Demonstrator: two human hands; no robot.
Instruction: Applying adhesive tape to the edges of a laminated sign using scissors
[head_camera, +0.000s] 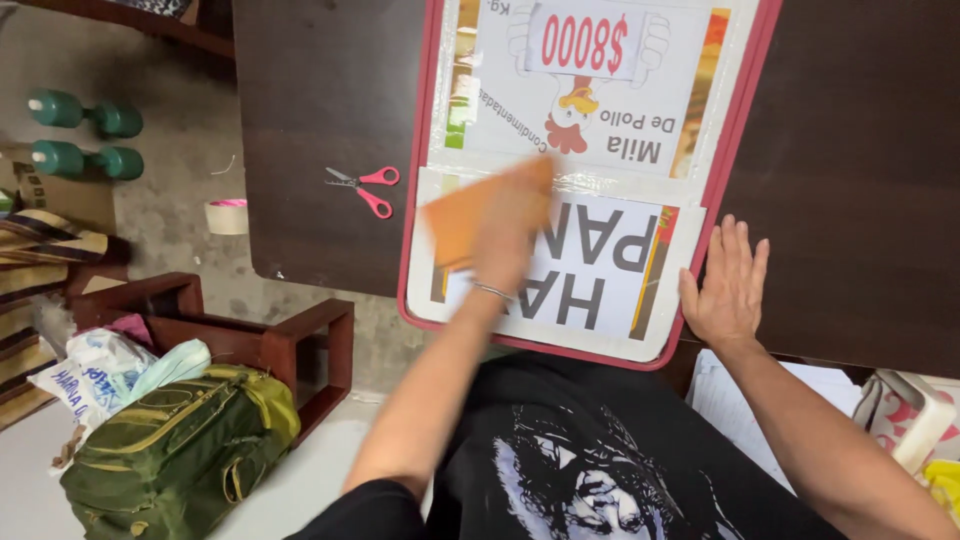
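Pressing flat with fingers together, your right hand (728, 287) rests on the dark table (850, 180), just touching the red-rimmed sign board's (590, 200) right edge. Your left hand (510, 225), blurred, holds an orange cloth (455, 225) against the board's lower printed sheet; you cannot tell its exact grip. Farther left on the table lie pink-handled scissors (365, 188). Beyond the edge, a tape roll (227, 216) sits on the floor.
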